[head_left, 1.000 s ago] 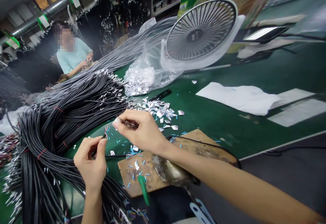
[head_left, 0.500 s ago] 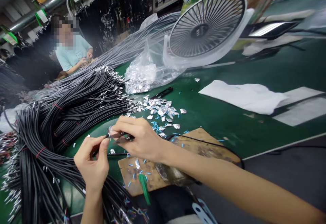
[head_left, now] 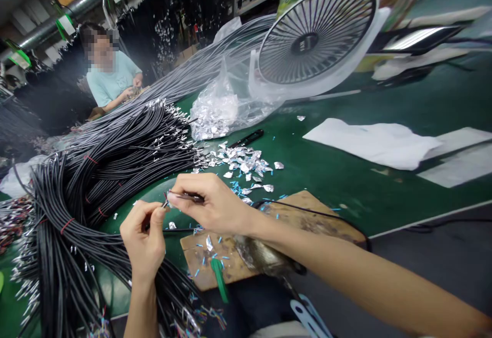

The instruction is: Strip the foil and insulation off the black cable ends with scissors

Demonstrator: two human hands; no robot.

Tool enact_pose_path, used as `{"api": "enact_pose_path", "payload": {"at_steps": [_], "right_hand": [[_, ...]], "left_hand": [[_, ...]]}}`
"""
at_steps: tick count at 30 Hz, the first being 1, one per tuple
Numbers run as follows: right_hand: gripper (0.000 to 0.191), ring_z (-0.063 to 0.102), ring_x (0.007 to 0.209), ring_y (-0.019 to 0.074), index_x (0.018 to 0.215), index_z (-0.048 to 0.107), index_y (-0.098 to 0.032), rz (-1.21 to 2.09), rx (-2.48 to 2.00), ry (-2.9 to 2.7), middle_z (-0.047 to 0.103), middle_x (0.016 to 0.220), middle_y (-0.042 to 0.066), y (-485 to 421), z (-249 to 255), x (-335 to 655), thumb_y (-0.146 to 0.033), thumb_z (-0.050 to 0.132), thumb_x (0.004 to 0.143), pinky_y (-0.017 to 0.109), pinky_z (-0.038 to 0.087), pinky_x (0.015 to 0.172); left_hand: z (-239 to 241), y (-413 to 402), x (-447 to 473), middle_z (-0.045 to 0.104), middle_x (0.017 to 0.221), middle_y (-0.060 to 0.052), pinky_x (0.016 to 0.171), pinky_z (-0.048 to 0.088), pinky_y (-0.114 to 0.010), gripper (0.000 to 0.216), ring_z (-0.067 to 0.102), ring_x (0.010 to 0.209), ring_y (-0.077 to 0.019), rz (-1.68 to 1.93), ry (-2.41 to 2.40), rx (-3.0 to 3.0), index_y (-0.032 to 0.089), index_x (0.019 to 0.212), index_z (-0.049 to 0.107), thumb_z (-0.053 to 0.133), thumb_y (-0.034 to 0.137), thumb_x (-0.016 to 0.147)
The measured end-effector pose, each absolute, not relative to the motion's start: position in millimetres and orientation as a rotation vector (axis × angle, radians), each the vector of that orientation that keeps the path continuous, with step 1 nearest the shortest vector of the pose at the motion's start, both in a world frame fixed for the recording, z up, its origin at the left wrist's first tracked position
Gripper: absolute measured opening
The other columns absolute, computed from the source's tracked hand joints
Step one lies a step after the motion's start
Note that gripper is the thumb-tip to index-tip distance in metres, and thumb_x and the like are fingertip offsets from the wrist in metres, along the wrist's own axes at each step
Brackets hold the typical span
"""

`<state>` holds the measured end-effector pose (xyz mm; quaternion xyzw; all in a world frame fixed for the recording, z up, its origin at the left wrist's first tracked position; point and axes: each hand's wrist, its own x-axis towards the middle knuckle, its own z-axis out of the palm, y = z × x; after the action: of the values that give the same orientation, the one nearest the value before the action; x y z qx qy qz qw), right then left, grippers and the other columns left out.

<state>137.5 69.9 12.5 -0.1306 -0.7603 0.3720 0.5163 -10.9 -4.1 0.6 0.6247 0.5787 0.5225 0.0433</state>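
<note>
Between the two hands, the gap seen a second ago has closed. The right hand (head_left: 215, 204) has moved in toward the left hand (head_left: 144, 240), and the thin metal tool (head_left: 184, 197) pinched in its grip now has its tip at the stripped end of the black cable (head_left: 164, 205). The left grip is closed on that cable just behind its end, thumb and forefinger holding it up off the worktop (head_left: 346, 179), while the rest of the cable runs down under the palm. Half a second ago the tool was only arriving; now it sits steady against the wire tips, so the work on this cable end appears to be under way rather than being set up.

Left of the grip lies the big bundle of black cables (head_left: 115, 158). Beyond it are scattered foil scraps (head_left: 242, 163) and a plastic bag (head_left: 219, 110). Below the right wrist sits a wooden board (head_left: 307, 220) littered with blue snippets. A co-worker (head_left: 111, 79) sits far beyond the bundle.
</note>
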Motion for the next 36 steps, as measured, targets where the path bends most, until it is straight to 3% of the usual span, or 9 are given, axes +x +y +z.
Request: {"api": "enact_pose_path", "payload": {"at_steps": [4, 8, 14, 19, 28, 36], "right_hand": [[0.009, 0.044, 0.059, 0.0086, 0.077, 0.060, -0.013, 0.741, -0.282, -1.930, 0.053, 0.067, -0.002, 74, 9, 142, -0.009, 0.053, 0.081, 0.020, 0.035, 0.055], [0.011, 0.048, 0.061, 0.0104, 0.081, 0.062, -0.013, 0.493, -0.325, -2.018, 0.057, 0.071, 0.001, 73, 2, 143, -0.011, 0.051, 0.083, 0.021, 0.037, 0.055], [0.024, 0.042, 0.049, 0.0113, 0.076, 0.063, -0.011, 0.072, -0.552, -2.127, 0.056, 0.067, 0.003, 70, -4, 138, -0.013, 0.042, 0.087, 0.026, 0.023, 0.044], [0.019, 0.049, 0.055, 0.0114, 0.081, 0.066, -0.011, 0.188, -0.477, -2.129, 0.061, 0.072, 0.004, 75, -2, 141, -0.016, 0.048, 0.084, 0.024, 0.032, 0.050], [0.011, 0.050, 0.054, 0.0096, 0.075, 0.065, -0.012, 0.468, -0.393, -1.885, 0.062, 0.065, 0.001, 79, 6, 147, -0.013, 0.055, 0.074, 0.021, 0.038, 0.051], [0.018, 0.049, 0.053, 0.0107, 0.074, 0.066, -0.011, 0.256, -0.372, -2.047, 0.061, 0.062, 0.003, 77, -3, 143, -0.018, 0.053, 0.083, 0.023, 0.033, 0.049]], "left_hand": [[-1, -5, -11, 0.055, 0.064, 0.004, 0.053, 0.038, -0.020, 0.012, 0.050, 0.059, -0.0084, 1.615, 1.780, 1.901, 0.020, 0.073, 0.064, 0.059, 0.020, 0.084], [-2, -5, -9, 0.055, 0.063, 0.004, 0.052, 0.038, -0.020, 0.010, 0.051, 0.057, -0.0086, 1.618, 1.809, 1.911, 0.020, 0.074, 0.065, 0.060, 0.019, 0.083], [-1, -6, -5, 0.059, 0.063, 0.002, 0.050, 0.039, -0.020, 0.009, 0.055, 0.058, -0.0101, 1.563, 1.887, 2.043, 0.020, 0.079, 0.067, 0.060, 0.015, 0.080], [2, -7, -8, 0.059, 0.062, 0.001, 0.047, 0.037, -0.021, 0.012, 0.052, 0.054, -0.0096, 1.476, 1.938, 2.085, 0.018, 0.073, 0.066, 0.059, 0.020, 0.082], [2, -7, -7, 0.060, 0.063, 0.002, 0.052, 0.041, -0.021, 0.011, 0.053, 0.058, -0.0097, 1.593, 1.936, 1.979, 0.019, 0.073, 0.066, 0.061, 0.023, 0.082], [4, -5, 1, 0.058, 0.060, 0.003, 0.047, 0.035, -0.020, 0.011, 0.052, 0.053, -0.0084, 1.587, 1.876, 2.084, 0.019, 0.072, 0.067, 0.060, 0.012, 0.077]]}}
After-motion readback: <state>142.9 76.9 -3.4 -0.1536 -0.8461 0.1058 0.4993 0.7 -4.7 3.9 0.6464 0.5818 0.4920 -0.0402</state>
